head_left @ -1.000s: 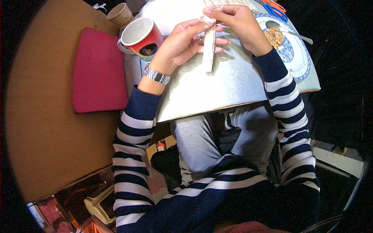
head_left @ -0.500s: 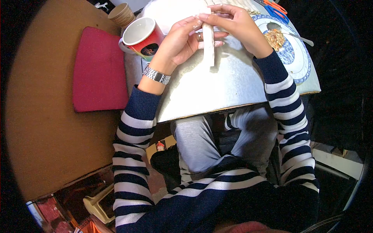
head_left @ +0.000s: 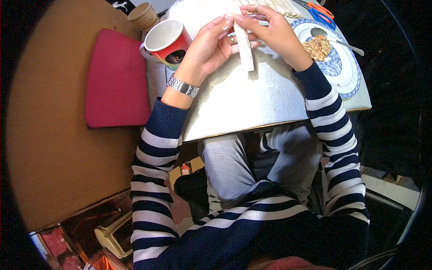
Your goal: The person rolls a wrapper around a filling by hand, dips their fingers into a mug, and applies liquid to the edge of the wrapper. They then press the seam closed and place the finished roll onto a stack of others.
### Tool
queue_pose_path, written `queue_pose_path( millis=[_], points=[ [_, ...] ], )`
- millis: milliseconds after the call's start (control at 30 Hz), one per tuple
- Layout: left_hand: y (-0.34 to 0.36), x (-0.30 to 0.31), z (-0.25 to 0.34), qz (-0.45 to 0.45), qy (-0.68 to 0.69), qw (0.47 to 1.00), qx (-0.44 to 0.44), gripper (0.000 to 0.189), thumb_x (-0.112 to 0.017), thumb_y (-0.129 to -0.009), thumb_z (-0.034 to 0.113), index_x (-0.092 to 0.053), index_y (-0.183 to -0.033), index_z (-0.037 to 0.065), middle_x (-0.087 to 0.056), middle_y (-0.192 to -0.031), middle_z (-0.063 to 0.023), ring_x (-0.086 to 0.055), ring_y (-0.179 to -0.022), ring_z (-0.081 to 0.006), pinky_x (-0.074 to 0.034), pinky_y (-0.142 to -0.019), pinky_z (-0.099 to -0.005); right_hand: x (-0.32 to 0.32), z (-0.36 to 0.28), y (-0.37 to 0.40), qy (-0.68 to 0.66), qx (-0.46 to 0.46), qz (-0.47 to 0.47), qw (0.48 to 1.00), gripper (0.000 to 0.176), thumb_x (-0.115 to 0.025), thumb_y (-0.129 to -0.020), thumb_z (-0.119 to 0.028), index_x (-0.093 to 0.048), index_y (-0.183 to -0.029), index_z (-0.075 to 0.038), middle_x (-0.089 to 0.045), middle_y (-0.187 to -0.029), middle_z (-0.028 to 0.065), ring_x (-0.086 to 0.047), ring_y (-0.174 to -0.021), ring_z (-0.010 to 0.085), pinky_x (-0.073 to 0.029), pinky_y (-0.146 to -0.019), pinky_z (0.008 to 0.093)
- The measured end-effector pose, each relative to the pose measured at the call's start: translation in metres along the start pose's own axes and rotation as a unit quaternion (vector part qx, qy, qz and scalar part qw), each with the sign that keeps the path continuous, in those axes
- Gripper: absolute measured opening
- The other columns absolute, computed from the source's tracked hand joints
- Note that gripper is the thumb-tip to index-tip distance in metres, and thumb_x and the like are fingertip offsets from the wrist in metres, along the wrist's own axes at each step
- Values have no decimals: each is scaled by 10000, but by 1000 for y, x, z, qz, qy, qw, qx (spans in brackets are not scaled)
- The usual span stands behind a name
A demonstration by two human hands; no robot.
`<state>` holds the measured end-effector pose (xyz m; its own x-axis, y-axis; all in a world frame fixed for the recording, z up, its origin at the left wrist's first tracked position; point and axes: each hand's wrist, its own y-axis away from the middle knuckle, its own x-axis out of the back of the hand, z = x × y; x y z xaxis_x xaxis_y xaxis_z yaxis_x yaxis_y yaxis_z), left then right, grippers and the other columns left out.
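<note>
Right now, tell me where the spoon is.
In the head view, the spoon lies on the blue-and-white plate, right of the right hand, just beside the food mound.

Red mug (head_left: pixel 176 48) with white inside, tan ribbed cup (head_left: pixel 143 16) near it, maroon padded chair (head_left: pixel 118 81)

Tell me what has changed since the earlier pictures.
The lower end of the white strip has moved away from the person's body and swung slightly right. The left hand and right hand keep hold near its far end; nothing was let go. The mug, plate and spoon stayed put.
</note>
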<state>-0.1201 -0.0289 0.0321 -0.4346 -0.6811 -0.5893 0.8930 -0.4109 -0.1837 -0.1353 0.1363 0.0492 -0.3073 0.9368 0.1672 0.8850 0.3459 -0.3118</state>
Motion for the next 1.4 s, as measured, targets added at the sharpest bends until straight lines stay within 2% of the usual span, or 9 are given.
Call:
queue_pose_path(
  millis=[233,267,400,533,633,800,1033,1267,1400],
  points=[
    [-1,-3,1,40,11,999,26,323,-394,-999,184,-450,-1215,-50,-550,-1183,-224,-579,-1080,-382,-539,-887,-498,-4,-9,-2,157,247,132,947,257,-522,-868,-21,-581,-1114,24,-617,-978,133,-624,-860,190,-495,-793,306],
    [1,-6,-1,77,-10,997,19,335,-396,-999,190,-445,-1224,-53,-548,-1189,-230,-579,-1082,-380,-541,-883,-494,-10,-26,7,122,186,132,966,244,-535,-866,-50,-596,-1090,26,-624,-963,142,-632,-853,216,-487,-788,312],
    [9,0,-6,-36,31,999,16,462,-387,-1004,278,-326,-1350,-22,-448,-1331,-237,-478,-1220,-355,-436,-1000,-468,-49,-39,-12,290,499,26,817,331,-591,-874,-294,-626,-1041,-11,-659,-920,117,-647,-750,207,-479,-780,324],
    [-14,55,-35,-106,84,991,-10,515,-376,-999,348,-271,-1388,28,-395,-1390,-226,-379,-1304,-370,-289,-1103,-483,-102,-53,-39,504,387,-171,753,417,-637,-782,-500,-671,-887,-98,-688,-866,94,-664,-777,260,-447,-790,458],
    [-6,46,-24,-53,76,996,21,457,-363,-1006,308,-320,-1375,43,-399,-1408,-194,-412,-1292,-303,-297,-1109,-422,-115,-56,-58,550,330,-256,723,530,-594,-773,-583,-672,-832,-62,-667,-732,124,-635,-694,266,-425,-830,395],
    [-2,26,-24,67,-15,997,18,513,-318,-1001,397,-347,-1387,62,-378,-1425,-177,-390,-1311,-264,-322,-1103,-397,-127,-71,-66,584,151,-401,689,432,-751,-676,-438,-696,-872,-57,-686,-801,113,-664,-775,274,-467,-753,438],
    [-16,39,-38,-124,186,975,-5,358,-462,-978,225,-421,-1238,-18,-542,-1205,-239,-590,-1054,-400,-499,-914,-497,-118,-50,-28,604,232,-247,721,322,-713,-719,-419,-701,-807,-109,-679,-737,87,-666,-681,264,-429,-750,460],
    [-3,-2,-55,121,-32,984,-129,329,-406,-994,198,-384,-1230,-31,-588,-1100,-265,-645,-919,-414,-555,-818,-476,-116,-36,13,643,233,-175,708,271,-590,-838,-362,-685,-777,-115,-668,-719,112,-654,-651,284,-363,-869,528],
    [-4,6,-58,62,56,993,-85,368,-381,-1002,236,-364,-1258,-28,-571,-1142,-262,-634,-959,-411,-546,-842,-465,-111,-19,17,583,248,-156,758,254,-558,-867,-338,-674,-864,-112,-664,-696,126,-653,-654,306,-341,-867,555]
  ],
)
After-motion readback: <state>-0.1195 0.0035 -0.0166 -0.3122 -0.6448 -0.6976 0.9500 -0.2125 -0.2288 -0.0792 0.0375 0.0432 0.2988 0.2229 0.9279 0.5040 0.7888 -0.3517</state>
